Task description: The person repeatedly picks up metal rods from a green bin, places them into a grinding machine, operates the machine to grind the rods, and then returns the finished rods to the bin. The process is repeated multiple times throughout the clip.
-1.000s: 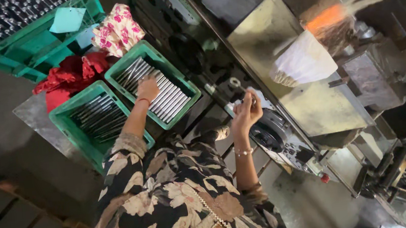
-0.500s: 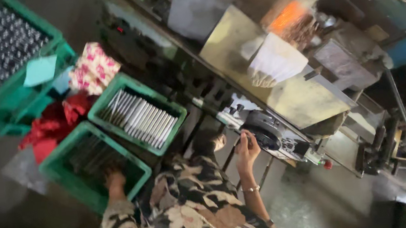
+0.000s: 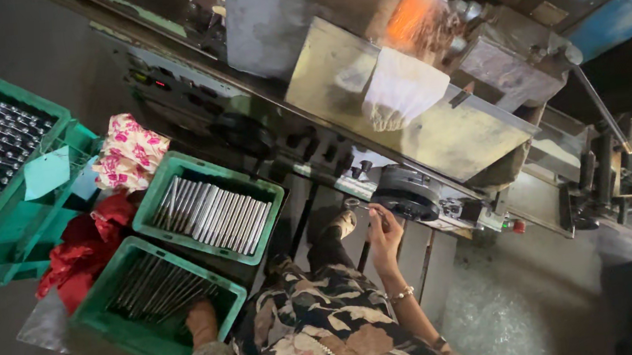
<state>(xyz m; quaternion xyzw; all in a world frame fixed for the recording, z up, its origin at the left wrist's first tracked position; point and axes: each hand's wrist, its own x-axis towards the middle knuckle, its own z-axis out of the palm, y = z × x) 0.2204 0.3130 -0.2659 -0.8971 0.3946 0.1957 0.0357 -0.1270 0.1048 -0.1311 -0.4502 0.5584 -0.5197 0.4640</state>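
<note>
My left hand (image 3: 201,320) reaches into the nearer green crate (image 3: 115,336), its fingers down among dark metal rods (image 3: 158,287); the grip is hidden. My right hand (image 3: 383,234) is raised at the machine's front and shut on a thin metal piece (image 3: 358,208), just beside a black round wheel (image 3: 408,201). A second green crate (image 3: 271,193) beside the first holds a row of shiny metal rods (image 3: 215,208). Floral sleeves cover both my arms.
A large green crate (image 3: 19,221) full of dark metal parts stands at the left. Red cloth (image 3: 83,250) and a floral cloth (image 3: 129,157) lie between the crates. An orange glow (image 3: 410,18) burns on the machine above a slanted metal plate (image 3: 443,130).
My left hand went from the crate of shiny rods to the nearer crate of dark rods and stays there. My right hand has kept to the machine front. The view has shifted.
</note>
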